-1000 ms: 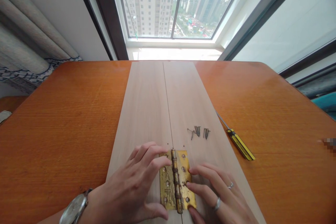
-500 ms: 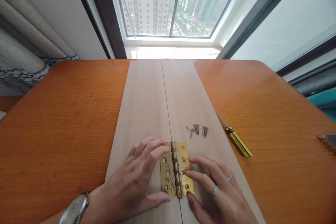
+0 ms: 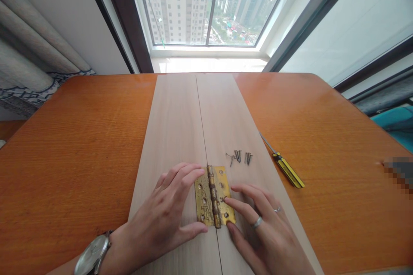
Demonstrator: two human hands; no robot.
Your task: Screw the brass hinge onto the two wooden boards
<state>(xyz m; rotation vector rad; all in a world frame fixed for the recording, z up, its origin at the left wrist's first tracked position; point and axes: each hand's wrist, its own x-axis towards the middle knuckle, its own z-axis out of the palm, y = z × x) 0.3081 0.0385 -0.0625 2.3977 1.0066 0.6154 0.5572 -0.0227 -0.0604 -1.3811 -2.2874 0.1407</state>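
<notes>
A worn brass hinge (image 3: pixel 212 197) lies unfolded on the pale wooden boards (image 3: pixel 176 129), with its barrel along the seam. My left hand (image 3: pixel 169 204) spans the left leaf, fingertips at the upper corner and thumb at the lower edge. On the other side, my right hand (image 3: pixel 264 223) has a fingertip on the right leaf and the thumb against its lower corner. Several screws (image 3: pixel 238 157) lie just beyond the hinge on the right-hand board. Part of the left leaf is hidden under my fingers.
A screwdriver (image 3: pixel 288 171) with a yellow and black handle rests beside the boards' right edge, on the orange-brown table (image 3: pixel 97 137). A dark blurred object (image 3: pixel 400 172) is at the table's right side. A window (image 3: pixel 209 8) stands beyond the far edge.
Both hands and the hinge have slid slightly away from me along the seam, nearer the screws. The view has also shifted a little.
</notes>
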